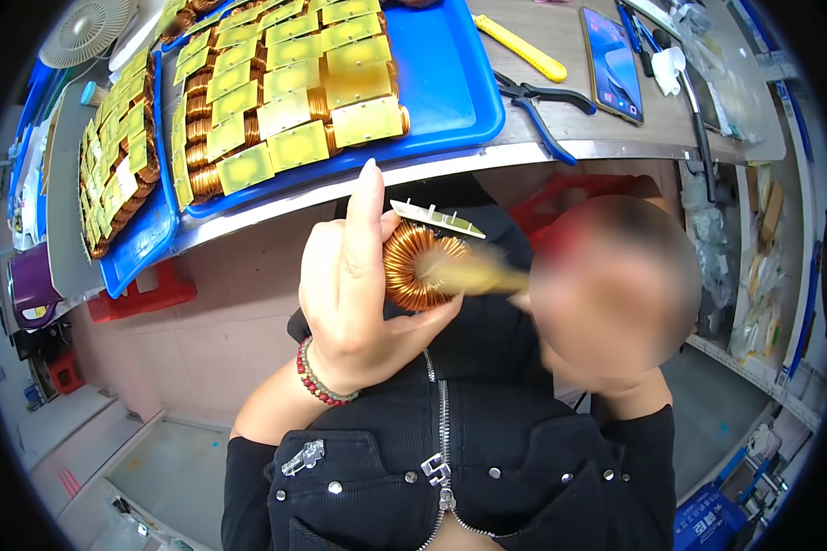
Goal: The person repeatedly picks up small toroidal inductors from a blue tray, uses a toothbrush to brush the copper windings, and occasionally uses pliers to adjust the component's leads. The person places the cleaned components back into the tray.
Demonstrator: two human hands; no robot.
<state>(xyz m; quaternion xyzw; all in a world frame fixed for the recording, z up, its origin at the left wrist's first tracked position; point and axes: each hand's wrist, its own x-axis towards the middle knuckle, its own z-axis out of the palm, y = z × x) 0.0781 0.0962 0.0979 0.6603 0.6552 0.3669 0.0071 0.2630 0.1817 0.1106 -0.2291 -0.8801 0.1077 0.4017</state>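
Observation:
My left hand (345, 294) is raised in front of my chest and grips a copper-wound ring coil (406, 275) with a pale base plate (436, 219) on its top. The index finger points up. My right hand (616, 294) is a blurred patch to the right. A yellowish brush (476, 273), smeared by motion, reaches from it into the hole of the coil. Below both hands I see my black zipped jacket (450, 459).
A blue tray (450, 83) on the workbench holds rows of several coils with yellow plates. A second blue tray (142, 243) of them sits at the left. Blue-handled pliers (542, 106), a yellow cutter (521, 48) and a phone (611, 64) lie at the right.

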